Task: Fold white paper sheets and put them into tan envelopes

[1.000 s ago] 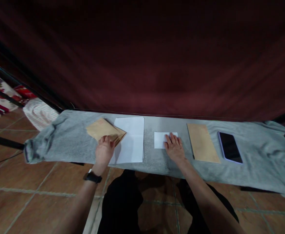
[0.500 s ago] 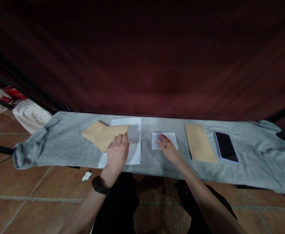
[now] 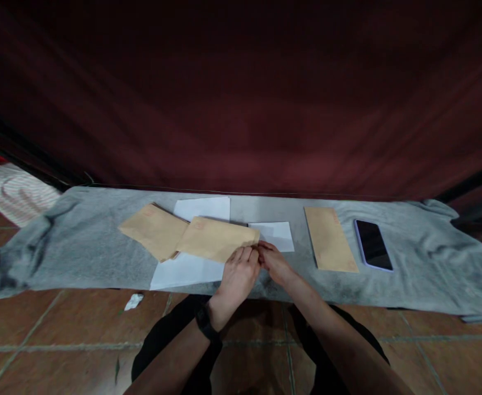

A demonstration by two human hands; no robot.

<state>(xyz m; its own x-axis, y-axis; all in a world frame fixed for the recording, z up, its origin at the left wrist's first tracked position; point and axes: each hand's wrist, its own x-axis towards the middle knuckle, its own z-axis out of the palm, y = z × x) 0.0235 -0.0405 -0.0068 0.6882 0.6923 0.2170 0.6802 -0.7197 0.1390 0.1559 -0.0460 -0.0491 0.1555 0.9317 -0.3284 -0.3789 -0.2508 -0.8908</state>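
The left hand (image 3: 241, 269) is curling its fingers closely over the lower right corner of the envelope (image 3: 218, 238) and is holding it. The right hand (image 3: 272, 260) is bunching its fingertips at this same corner; whether they are pinching the paper, I cannot tell. The envelope is lying slanted before the person, its left end overlapping the stack (image 3: 152, 227), its middle covering part of the sheets (image 3: 194, 271), its right end reaching over the left edge of the card (image 3: 280, 236).

A pull on this corner could be creasing it, and a dragging left end could be disturbing the stack. A sweep of the right wrist could be pushing the card askew. The sheets are lying near the cloth's (image 3: 426, 269) front edge, so a knock could be sending them down.

Towards the right, a narrow strip of cloth is separating the card from the second envelope (image 3: 331, 238); the phone (image 3: 373, 244) is lying just beyond.
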